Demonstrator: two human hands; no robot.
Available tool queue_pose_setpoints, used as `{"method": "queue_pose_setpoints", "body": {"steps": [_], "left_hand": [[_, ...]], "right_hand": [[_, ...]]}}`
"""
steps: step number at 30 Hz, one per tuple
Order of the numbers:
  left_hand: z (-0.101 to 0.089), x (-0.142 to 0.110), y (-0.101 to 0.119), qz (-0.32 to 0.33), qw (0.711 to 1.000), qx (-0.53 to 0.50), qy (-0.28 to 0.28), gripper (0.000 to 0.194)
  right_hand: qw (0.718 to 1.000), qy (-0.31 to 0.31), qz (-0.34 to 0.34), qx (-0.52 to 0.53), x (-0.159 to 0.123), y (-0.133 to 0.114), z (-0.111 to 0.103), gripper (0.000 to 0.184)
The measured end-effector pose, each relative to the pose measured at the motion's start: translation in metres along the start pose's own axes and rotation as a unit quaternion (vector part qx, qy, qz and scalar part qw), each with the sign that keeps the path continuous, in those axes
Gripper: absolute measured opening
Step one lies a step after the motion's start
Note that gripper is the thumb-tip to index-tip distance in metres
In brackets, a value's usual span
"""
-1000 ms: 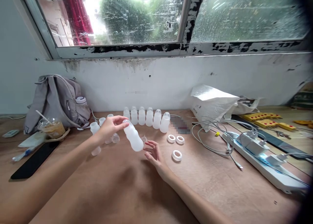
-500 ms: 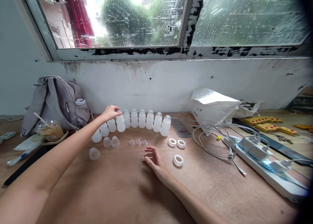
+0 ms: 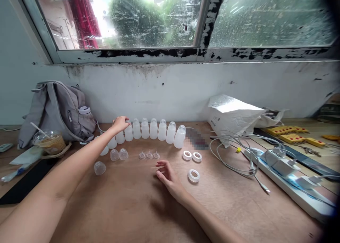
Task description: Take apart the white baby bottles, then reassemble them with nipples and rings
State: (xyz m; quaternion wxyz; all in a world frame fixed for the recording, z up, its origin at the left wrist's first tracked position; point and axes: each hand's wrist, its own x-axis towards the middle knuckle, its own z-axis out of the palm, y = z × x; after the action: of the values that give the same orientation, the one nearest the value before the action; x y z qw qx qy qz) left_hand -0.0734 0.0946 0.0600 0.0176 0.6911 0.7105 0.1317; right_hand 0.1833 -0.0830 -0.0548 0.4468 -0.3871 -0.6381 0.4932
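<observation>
Capped translucent baby bottles stand in a curved row along the back of the table. My left hand has its fingers closed on the top of a baby bottle toward the row's left; my forearm partly hides the leftmost bottles. Nearer me sit clear domed caps: a pair, one of them a cap, and a single cap. Three clear nipples lie side by side mid-table. Just in front of them hovers my right hand, open and holding nothing. White collar rings lie to its right.
A grey backpack and an iced drink cup stand at the left. On the right are a white foil bag, coiled cables and a power strip with chargers. Behind the table is a wall with a window.
The bottle in my left hand has shifted slightly left and back, into line with the row. My right hand has barely moved. The view has shifted slightly.
</observation>
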Motion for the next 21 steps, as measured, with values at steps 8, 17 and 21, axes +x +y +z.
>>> {"method": "queue_pose_setpoints", "body": {"steps": [8,17,21], "left_hand": [[0.004,0.002,-0.008,0.002,1.0,-0.015,0.012,0.028],[0.008,-0.006,-0.006,0.016,0.997,-0.048,0.066,0.034],[0.004,-0.021,0.001,0.053,0.988,-0.073,0.128,0.038]], "right_hand": [[1.0,-0.005,-0.001,-0.011,-0.001,0.002,-0.001,0.027],[1.0,0.003,-0.004,-0.021,-0.001,-0.002,0.0,0.026],[1.0,0.009,-0.001,-0.026,-0.001,-0.005,-0.001,0.025]]}}
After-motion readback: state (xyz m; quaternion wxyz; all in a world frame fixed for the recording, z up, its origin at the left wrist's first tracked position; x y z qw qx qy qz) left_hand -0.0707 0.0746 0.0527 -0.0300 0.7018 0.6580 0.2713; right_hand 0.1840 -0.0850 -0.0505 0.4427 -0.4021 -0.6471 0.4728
